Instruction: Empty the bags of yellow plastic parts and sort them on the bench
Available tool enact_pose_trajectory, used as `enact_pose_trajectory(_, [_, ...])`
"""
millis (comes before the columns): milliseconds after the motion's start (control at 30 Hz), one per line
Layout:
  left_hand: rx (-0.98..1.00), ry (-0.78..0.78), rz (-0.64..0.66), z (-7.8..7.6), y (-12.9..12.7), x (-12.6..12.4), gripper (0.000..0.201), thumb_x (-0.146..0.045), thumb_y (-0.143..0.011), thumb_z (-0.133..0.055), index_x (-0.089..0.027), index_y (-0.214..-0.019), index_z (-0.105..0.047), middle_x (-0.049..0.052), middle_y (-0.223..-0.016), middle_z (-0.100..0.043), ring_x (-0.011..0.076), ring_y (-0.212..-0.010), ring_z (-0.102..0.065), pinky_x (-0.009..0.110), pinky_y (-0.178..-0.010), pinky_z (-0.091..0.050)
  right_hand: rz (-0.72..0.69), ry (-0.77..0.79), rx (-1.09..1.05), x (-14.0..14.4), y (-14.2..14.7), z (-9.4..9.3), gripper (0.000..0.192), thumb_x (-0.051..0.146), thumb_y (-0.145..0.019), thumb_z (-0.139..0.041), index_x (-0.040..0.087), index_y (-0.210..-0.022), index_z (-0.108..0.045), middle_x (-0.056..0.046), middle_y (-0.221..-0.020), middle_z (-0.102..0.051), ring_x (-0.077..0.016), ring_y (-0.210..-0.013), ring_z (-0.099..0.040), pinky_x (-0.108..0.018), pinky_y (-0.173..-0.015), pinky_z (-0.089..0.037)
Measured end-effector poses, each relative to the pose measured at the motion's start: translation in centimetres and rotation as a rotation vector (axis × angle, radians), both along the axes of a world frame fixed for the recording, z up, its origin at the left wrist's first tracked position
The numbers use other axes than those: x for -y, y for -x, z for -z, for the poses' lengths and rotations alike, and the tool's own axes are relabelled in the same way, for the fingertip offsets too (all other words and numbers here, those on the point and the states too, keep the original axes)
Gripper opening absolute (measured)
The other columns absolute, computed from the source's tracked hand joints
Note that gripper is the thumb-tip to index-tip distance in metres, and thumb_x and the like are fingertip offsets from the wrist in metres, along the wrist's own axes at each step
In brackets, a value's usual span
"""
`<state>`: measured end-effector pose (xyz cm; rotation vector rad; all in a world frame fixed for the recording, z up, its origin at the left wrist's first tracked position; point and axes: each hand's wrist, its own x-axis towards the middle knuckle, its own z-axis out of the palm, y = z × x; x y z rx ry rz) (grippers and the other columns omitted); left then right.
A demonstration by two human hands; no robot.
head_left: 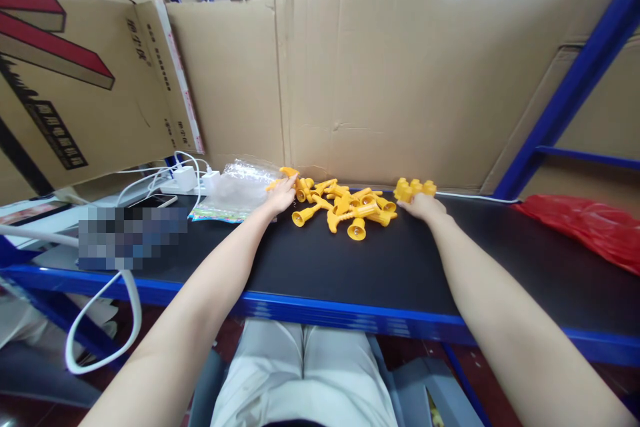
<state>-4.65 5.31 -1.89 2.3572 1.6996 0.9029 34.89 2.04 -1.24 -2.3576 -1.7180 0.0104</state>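
A heap of yellow plastic trumpet-shaped parts point(350, 207) lies on the black benchtop point(380, 260) near the cardboard back wall. My left hand point(280, 195) rests at the heap's left edge, fingers touching a yellow part point(290, 172). Over at the heap's right side, my right hand point(423, 205) closes on a cluster of yellow parts point(414, 188). Both arms stretch forward across the bench.
A clear plastic bag point(235, 190) lies left of the heap, next to white chargers point(193, 178), cables and a phone point(153, 201). A red plastic bag point(590, 227) sits at the right. Cardboard sheets point(380, 80) wall the back; blue shelf posts point(570, 87) stand right.
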Motion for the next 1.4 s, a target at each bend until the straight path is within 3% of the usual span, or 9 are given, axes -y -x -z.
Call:
enact_pose_trajectory(200, [-0.039,-0.035,0.033,0.9,0.4,-0.1,0.06,-0.021,-0.088,-0.035,-0.021,-0.146,-0.021,0.011,-0.144,-0.041,0.0225,-0.132,-0.039,0.043,-0.105,-0.034,-0.011,-0.027,0.029,-0.3,-0.3,0.3,0.053,0.055,-0.082,-0.048,0.014,-0.114,-0.059,-0.02,-0.111,-0.059,-0.0321,-0.106,-0.057,-0.045,-0.084,-0.046])
enact_pose_trajectory(367, [-0.128,-0.105,0.011,0.5,0.0,0.6,0.047,-0.025,-0.09,-0.036,-0.023,-0.137,-0.039,0.01,-0.141,-0.045,0.0218,-0.13,-0.041,0.039,-0.105,-0.035,0.007,-0.018,0.03,-0.1,-0.1,0.2,0.054,0.055,-0.083,-0.048,0.012,-0.113,-0.061,-0.02,-0.114,-0.06,-0.0321,-0.108,-0.057,-0.043,-0.085,-0.046])
enact_pose_trajectory(500, [-0.182,-0.055,-0.06,0.1,-0.9,1.5,0.047,-0.037,-0.092,-0.033,-0.02,-0.135,-0.041,0.014,-0.145,-0.038,0.0275,-0.133,-0.036,0.048,-0.106,-0.031,0.002,-0.02,0.036,0.2,0.2,0.0,0.052,0.053,-0.084,-0.048,0.012,-0.113,-0.06,-0.019,-0.116,-0.059,-0.0321,-0.11,-0.056,-0.042,-0.087,-0.045])
enact_pose_trajectory(733, [-0.227,-0.067,-0.147,0.3,-1.2,1.9,0.042,-0.025,-0.086,-0.044,-0.018,-0.127,-0.047,0.016,-0.151,-0.023,0.0323,-0.137,-0.027,0.049,-0.106,-0.03,0.029,0.005,0.001,0.7,0.8,-0.5,0.048,0.05,-0.084,-0.048,0.014,-0.113,-0.06,-0.019,-0.117,-0.059,-0.0313,-0.113,-0.055,-0.042,-0.09,-0.044])
enact_pose_trajectory(933, [-0.196,-0.199,-0.096,0.0,-0.9,1.7,0.045,-0.025,-0.084,-0.046,-0.013,-0.128,-0.045,0.017,-0.143,-0.036,0.0313,-0.13,-0.037,0.047,-0.104,-0.035,0.042,0.002,-0.02,1.0,1.0,-0.7,0.051,0.05,-0.084,-0.048,0.014,-0.118,-0.058,-0.018,-0.117,-0.058,-0.0313,-0.114,-0.053,-0.042,-0.091,-0.044])
enact_pose_trajectory(1033, [-0.235,-0.25,-0.007,-0.3,-1.0,1.9,0.038,-0.023,-0.083,-0.047,-0.016,-0.12,-0.054,0.012,-0.141,-0.04,0.0273,-0.129,-0.038,0.042,-0.105,-0.035,0.042,0.01,-0.013,0.9,0.9,-0.7,0.052,0.051,-0.084,-0.048,0.013,-0.12,-0.057,-0.018,-0.119,-0.057,-0.031,-0.114,-0.054,-0.041,-0.091,-0.044])
enact_pose_trajectory(1133, [-0.286,-0.206,0.038,-0.4,-1.2,2.0,0.031,-0.021,-0.083,-0.047,-0.019,-0.11,-0.061,0.009,-0.137,-0.046,0.0259,-0.126,-0.041,0.041,-0.104,-0.035,0.041,0.011,-0.008,0.9,0.9,-0.6,0.053,0.051,-0.084,-0.048,0.013,-0.12,-0.057,-0.019,-0.12,-0.057,-0.0312,-0.113,-0.054,-0.041,-0.09,-0.044])
enact_pose_trajectory(1400, [-0.271,-0.122,-0.003,-0.3,-1.6,2.1,0.022,-0.017,-0.08,-0.049,-0.018,-0.1,-0.059,0.01,-0.108,-0.064,0.0252,-0.104,-0.057,0.038,-0.086,-0.044,0.031,-0.003,0.004,0.9,0.9,-0.6,0.054,0.051,-0.084,-0.049,0.013,-0.121,-0.057,-0.019,-0.118,-0.058,-0.0302,-0.112,-0.055,-0.041,-0.09,-0.044])
